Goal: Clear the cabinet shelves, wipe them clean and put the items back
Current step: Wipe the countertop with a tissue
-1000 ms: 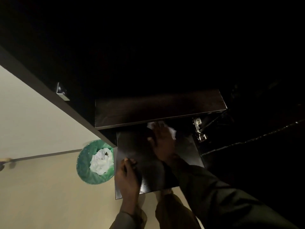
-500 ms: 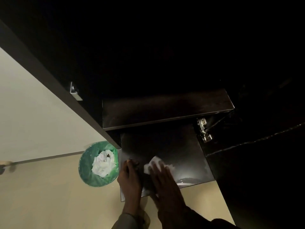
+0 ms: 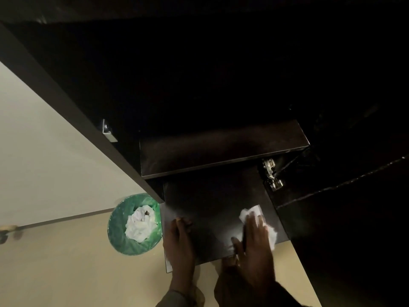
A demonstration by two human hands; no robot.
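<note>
A dark cabinet stands open below me with two bare shelves. The upper shelf [image 3: 221,149] sits further back. The lower shelf [image 3: 212,202] reaches toward me. My right hand [image 3: 254,238] lies flat on the lower shelf near its front right corner and presses a white crumpled tissue [image 3: 252,212] under the fingers. My left hand [image 3: 180,240] rests on the front left edge of the same shelf, fingers curled over it. No items stand on either shelf.
A round bin with a green liner [image 3: 135,224], holding crumpled white tissues, stands on the beige floor left of the cabinet. The open cabinet door [image 3: 66,103] juts out at upper left. A metal hinge [image 3: 271,173] is on the right wall.
My right hand has slid the tissue from the back of the lower shelf to its front, then across to the front right corner. The left hand stays on the front edge.
</note>
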